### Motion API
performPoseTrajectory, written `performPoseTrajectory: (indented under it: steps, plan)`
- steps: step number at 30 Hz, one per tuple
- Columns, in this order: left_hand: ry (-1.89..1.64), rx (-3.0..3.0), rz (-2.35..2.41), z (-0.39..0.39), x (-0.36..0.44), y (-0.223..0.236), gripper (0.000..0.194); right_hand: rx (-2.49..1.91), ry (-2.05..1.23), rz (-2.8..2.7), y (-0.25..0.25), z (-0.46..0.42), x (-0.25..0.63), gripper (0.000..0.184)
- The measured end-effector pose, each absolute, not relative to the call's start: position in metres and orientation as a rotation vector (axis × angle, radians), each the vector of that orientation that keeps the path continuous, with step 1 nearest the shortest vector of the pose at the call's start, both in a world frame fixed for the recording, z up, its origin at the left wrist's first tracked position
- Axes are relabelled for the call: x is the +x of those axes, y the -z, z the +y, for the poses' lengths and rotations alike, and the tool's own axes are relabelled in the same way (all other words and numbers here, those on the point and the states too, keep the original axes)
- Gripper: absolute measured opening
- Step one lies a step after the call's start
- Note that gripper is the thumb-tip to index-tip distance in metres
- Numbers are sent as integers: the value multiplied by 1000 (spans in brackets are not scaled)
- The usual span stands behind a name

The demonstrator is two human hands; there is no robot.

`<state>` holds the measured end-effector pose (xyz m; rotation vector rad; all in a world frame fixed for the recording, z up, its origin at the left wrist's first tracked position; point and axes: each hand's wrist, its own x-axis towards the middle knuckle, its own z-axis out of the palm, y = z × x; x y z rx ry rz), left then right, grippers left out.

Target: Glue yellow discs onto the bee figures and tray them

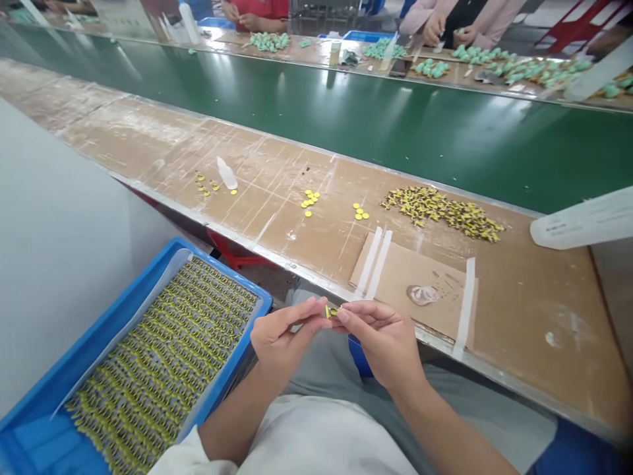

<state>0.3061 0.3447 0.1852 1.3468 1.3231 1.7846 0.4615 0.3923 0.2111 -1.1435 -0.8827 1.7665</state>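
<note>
My left hand [279, 332] and my right hand [380, 338] meet above my lap, their fingertips pinching a small yellow-and-black part [331, 311] from either side. Its exact shape is mostly hidden by my fingers. To my left, a blue tray [99, 330] lined with a clear sheet holds dense rows of similar yellow-and-black parts [163, 356]. On the bench ahead lie a heap of these parts [440, 212], small groups of yellow discs [310, 202], and a plastic squeeze bottle [226, 173].
A taped cardboard sheet [410, 284] lies on the brown-topped bench [524, 310] in front of me. Beyond it runs a green conveyor belt [316, 119]. Across the belt, co-workers' hands [262, 20] work among green parts. A white bottle [583, 221] intrudes at right.
</note>
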Motion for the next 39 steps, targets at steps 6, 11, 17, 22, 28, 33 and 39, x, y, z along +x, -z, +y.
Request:
performPoseTrajectory:
  steps: [6, 11, 17, 22, 28, 33, 39]
  plan:
    - [-1857, 1276, 1394, 331, 291, -184, 48, -1111, -1829, -982, -217, 391, 441, 23]
    - [-1901, 1183, 1418, 320, 277, -184, 46, -1125, -1880, -1084, -223, 389, 422, 25]
    - [-1912, 1064, 1581, 280, 246, -178, 40, -1155, -2051, -1203, -204, 381, 384, 34]
    - [-1829, 925, 1839, 221, 211, -160, 34, -1244, -2289, -1328, -165, 357, 325, 43]
    - [-1290, 683, 2365, 109, 155, -119, 34, -1155, -2386, -1832, -128, 328, 264, 53]
    - [-896, 438, 2516, -20, 95, -88, 44, -1184, -2130, -2217, -89, 344, 253, 56]
    - [-350, 510, 2333, -84, 67, -53, 41, -1322, -2062, -2267, -62, 359, 257, 53]
